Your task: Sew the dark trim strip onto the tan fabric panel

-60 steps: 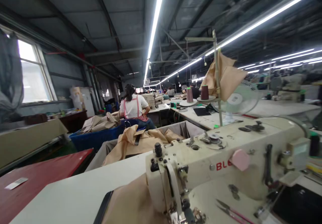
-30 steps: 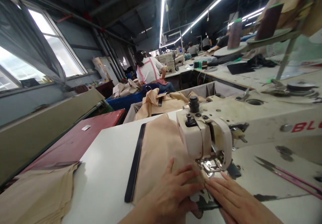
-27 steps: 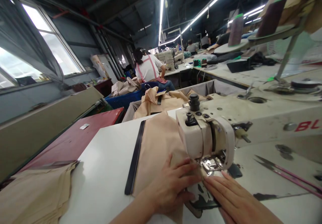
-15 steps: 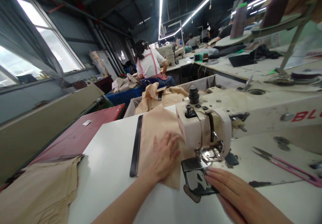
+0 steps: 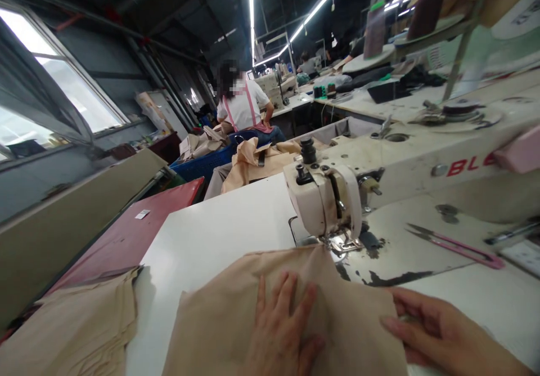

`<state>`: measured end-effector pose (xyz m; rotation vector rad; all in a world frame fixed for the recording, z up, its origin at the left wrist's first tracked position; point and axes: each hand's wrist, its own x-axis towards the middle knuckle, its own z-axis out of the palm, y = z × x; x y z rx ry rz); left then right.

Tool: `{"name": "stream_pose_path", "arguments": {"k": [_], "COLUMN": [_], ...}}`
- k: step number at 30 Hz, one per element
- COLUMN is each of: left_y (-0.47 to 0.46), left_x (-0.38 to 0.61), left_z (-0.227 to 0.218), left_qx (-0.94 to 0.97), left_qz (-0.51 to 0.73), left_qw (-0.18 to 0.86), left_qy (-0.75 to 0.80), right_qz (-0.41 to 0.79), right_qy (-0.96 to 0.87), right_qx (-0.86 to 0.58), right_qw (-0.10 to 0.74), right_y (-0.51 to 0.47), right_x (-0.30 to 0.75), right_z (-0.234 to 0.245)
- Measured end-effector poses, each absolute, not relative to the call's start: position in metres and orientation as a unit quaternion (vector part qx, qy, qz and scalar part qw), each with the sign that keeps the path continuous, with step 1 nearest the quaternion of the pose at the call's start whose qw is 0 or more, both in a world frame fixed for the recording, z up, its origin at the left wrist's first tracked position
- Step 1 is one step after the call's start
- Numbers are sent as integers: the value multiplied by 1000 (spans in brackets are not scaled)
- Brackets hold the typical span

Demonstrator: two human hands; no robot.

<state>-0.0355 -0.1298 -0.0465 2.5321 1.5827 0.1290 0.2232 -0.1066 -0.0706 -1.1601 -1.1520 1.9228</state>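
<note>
A tan fabric piece [image 5: 211,319] covers the near part of the white machine table, its far edge reaching the presser foot [image 5: 348,244] of a sewing machine [image 5: 314,204]. My left hand [image 5: 280,322] lies flat on the middle of the cloth with fingers spread. At the cloth's right edge, my right hand [image 5: 439,322] pinches the fabric between thumb and fingers. Whether the cloth's far edge is under the presser foot I cannot tell.
Pink-handled thread snips [image 5: 459,246] lie right of the needle area. Stacked tan pieces [image 5: 84,319] rest at the left, near a red board [image 5: 164,207]. Behind the machine is a bin with tan cloth [image 5: 270,162]. A co-worker [image 5: 247,103] sits further back.
The tan piece with a dark strip no longer shows beside the needle; tan fabric now spreads in front of it. Both hands are nearer me, the right now gripping fabric. The view has shifted.
</note>
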Motion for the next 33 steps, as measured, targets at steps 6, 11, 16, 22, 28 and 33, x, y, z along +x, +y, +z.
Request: {"name": "stream_pose_path", "arguments": {"k": [6,11,16,22,28,33], "left_y": [-104,-74,-65,-62,-39,-28], "left_x": [13,40,41,32,19,22], "left_z": [-11,-12,-15,-23,-37,-38], "left_qx": [846,847,825,828,757,719], "left_qz": [197,183,200,226,235,237], "left_qw": [190,273,299,228,183,200], "left_qy": [457,419,436,460,581,623], "right_qz": [661,647,651,645,613,627], "right_qy": [-485,-484,-482,-492,-560,-539], "right_qx": [-458,-470,-467,-477,-477,-479], "right_qw": [343,355,354,338,290,295], "right_y": [-91,-95,-92,-111,-114,-98], "right_x": [221,216,223,207,191,194], "right_z": [-52,-48,-47,-60,-67,-66]}}
